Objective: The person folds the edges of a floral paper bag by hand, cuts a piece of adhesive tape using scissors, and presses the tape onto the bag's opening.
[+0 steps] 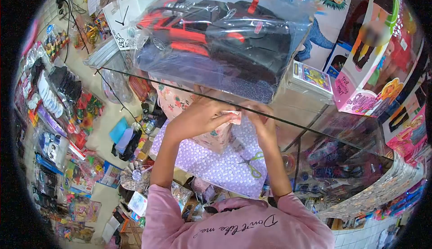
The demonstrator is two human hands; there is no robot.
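My left hand (pixel 198 116) is closed, its thumb pressed on a small folded flap (pixel 235 117) of pale pink paper. Beneath it is a package in peach floral wrapping paper (pixel 173 98), standing on a lilac floral sheet (pixel 202 163). My right hand (pixel 261 119) is just right of the flap, fingers bent together; whatever they pinch is hidden. Part of both hands lies behind the edge of a glass counter (pixel 310 129). Scissors with green handles (pixel 255 170) lie on the lilac sheet, below my right hand.
A large red and black toy car (pixel 189 33) in clear plastic rests on the glass. Right of it are a stack of cards (pixel 312 78) and a pink doll box (pixel 360 75). Many packaged goods (pixel 54 91) cover the left side. A white clock box (pixel 123 17) stands behind.
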